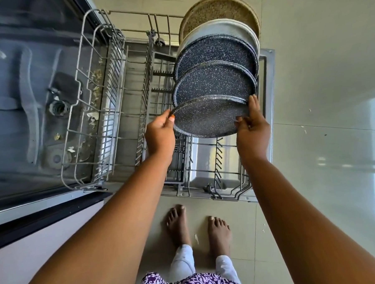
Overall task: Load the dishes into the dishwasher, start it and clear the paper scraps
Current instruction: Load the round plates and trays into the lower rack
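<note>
I hold a dark speckled plate (205, 118) by its rim over the pulled-out lower rack (221, 159) of the dishwasher. My left hand (160, 133) pinches its left edge, and my right hand (252, 129) grips its right edge. Behind it, two more dark speckled plates (216, 53) stand on edge in the rack, then a white plate (217, 27) and a beige speckled plate (218, 10). Paper scraps (94, 118) lie on the floor of the dishwasher tub.
The rack's left section (115, 102) holds empty tines, and a cutlery basket (177, 155) sits in the middle. The open door (269, 107) lies under the rack. Small scraps (196, 238) dot the tiled floor near my bare feet (197, 228).
</note>
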